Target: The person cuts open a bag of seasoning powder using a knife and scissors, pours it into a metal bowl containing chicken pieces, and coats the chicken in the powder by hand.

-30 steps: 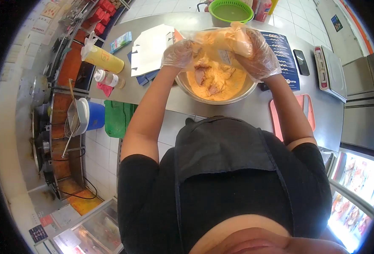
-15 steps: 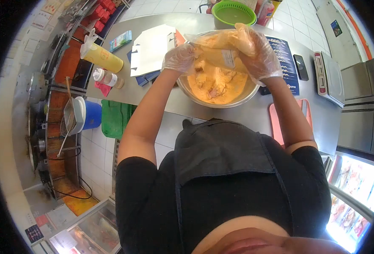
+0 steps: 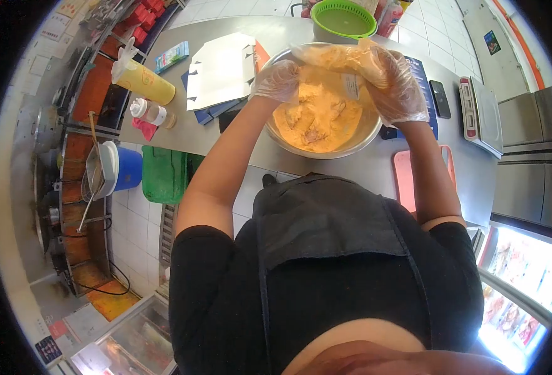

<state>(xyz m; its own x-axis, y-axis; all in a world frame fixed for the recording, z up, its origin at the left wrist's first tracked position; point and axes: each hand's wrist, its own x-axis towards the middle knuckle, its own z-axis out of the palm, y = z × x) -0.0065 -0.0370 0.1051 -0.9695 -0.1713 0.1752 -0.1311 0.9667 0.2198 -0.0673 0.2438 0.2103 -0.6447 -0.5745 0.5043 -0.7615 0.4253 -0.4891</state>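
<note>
A metal bowl (image 3: pixel 310 152) holds orange powder (image 3: pixel 345 128) with pieces that look like meat partly coated in it. Over the bowl's far side hangs a clear plastic bag (image 3: pixel 332 57) with orange powder inside and a small white label. My right hand (image 3: pixel 400 90), in a clear plastic glove, is closed round the bag's right end. My left hand (image 3: pixel 279 81), also gloved, is at the bowl's left rim by the bag's left end, its fingers partly hidden by the glove and bag; whether they grip it is unclear.
White cardboard (image 3: pixel 221 72), a yellow bottle (image 3: pixel 145 84) and a shaker bottle (image 3: pixel 154 112) lie at the left. Behind the bowl stands a green basket (image 3: pixel 343 19). A phone (image 3: pixel 440 99), a scale (image 3: pixel 479 115) and a pink tray (image 3: pixel 405 178) are at the right.
My left hand has shifted slightly right. The bag's left end has dropped and flattened over the bowl, and my right hand has moved a little right with the bag. More powder surface shows.
</note>
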